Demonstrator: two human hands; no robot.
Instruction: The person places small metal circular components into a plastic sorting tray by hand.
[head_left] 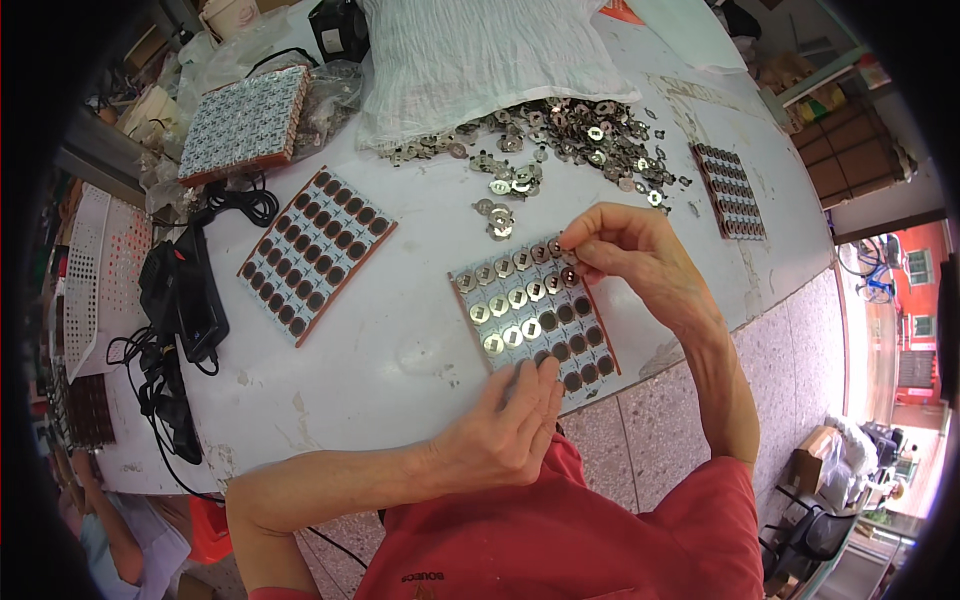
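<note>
“Head view: where to log the tray (563, 331) under work?”

“Logged flat on the white bench (400, 320), set askew at the near edge. Bearing silver discs (517, 297) along the two far rows and over the left part of the next row; showing bare dark rounds toward the near right.”

“Right hand (640, 255)?”

“Poised over the far right corner of the tray, grip of thumb and forefinger pressed together at a disc. Cannot tell whether pinching that disc or only touching it.”

“Left hand (505, 420)?”

“Laid palm down across the near left edge of the tray, fingers close together, fingertips on the surface. Cannot tell the full state of this grip; thumb and underside hidden.”

“Surroundings?”

“Noted beyond the tray: small piles of discs (500, 215), then a heap of loose metal pieces (600, 140) along the near edge of a white sack (480, 70). To the left, a second tray (317, 257) with dark rounds exposed, plus black adapters (190, 295) with cables. Far right, well apart, a third tray (730, 190).”
</note>
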